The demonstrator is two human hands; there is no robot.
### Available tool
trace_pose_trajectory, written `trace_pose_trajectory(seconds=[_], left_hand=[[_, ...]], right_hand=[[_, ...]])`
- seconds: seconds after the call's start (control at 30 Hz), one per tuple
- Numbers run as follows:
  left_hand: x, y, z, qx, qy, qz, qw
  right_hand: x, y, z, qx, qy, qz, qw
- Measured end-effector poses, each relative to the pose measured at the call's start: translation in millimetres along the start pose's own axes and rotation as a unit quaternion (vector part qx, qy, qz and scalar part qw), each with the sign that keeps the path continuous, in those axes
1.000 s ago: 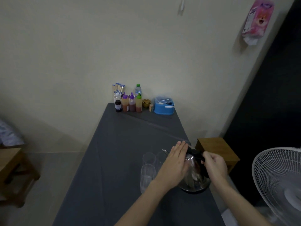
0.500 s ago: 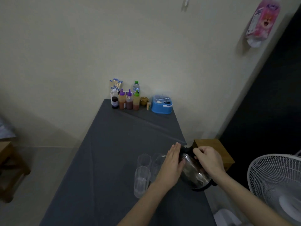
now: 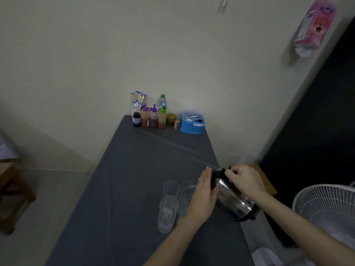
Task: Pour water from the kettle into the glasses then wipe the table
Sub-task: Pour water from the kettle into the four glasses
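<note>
A shiny steel kettle [image 3: 233,198] with a black lid is tilted to the left above the grey-clothed table [image 3: 124,179]. My right hand [image 3: 244,181] grips its black handle at the top. My left hand [image 3: 204,196] lies flat with fingers together against the kettle's lid and front. Three clear glasses stand just left of the kettle: a near one [image 3: 167,214] holding a little water, one behind it [image 3: 171,188], and one [image 3: 186,192] partly hidden by my left hand. The kettle's spout is hidden, and I see no stream of water.
Sauce bottles [image 3: 153,118], a water bottle [image 3: 162,100], a chopstick holder [image 3: 138,98] and a blue box [image 3: 192,123] stand at the far end by the wall. A wooden stool [image 3: 266,181] and a white fan [image 3: 326,210] are on the right, wooden furniture [image 3: 13,192] on the left.
The kettle has been lifted off the table and tipped to the left toward the glasses. My left hand slid from the lid's top to its front.
</note>
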State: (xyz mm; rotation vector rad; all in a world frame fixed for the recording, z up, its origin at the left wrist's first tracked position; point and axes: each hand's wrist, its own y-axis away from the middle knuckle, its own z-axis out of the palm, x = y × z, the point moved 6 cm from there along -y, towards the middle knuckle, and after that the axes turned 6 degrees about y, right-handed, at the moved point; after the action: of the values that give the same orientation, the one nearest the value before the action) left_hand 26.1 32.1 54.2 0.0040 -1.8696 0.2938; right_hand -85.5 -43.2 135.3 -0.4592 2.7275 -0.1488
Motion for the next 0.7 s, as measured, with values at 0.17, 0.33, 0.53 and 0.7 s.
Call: trace_pose_trajectory(seconds=[0.17, 0.33, 0.53, 0.7], left_hand=[[-2.3, 4.1, 1.0, -0.007, 0.006, -0.006, 1.0], [-1.1, 5.9, -0.7, -0.008, 0.003, -0.01, 1.0], [-0.7, 8.3, -0.6, -0.013, 0.004, -0.009, 1.0], [-2.0, 8.5, -0.3, -0.007, 0.009, -0.01, 1.0]], right_hand=[[-1.1, 1.4, 3.2, -0.008, 0.016, -0.001, 1.0], [-4.9, 4.0, 3.2, -0.005, 0.033, -0.009, 0.999], [-8.5, 8.7, 1.3, 0.002, 0.052, -0.018, 0.999], [-12.8, 10.0, -1.0, 0.015, 0.068, -0.029, 0.997]])
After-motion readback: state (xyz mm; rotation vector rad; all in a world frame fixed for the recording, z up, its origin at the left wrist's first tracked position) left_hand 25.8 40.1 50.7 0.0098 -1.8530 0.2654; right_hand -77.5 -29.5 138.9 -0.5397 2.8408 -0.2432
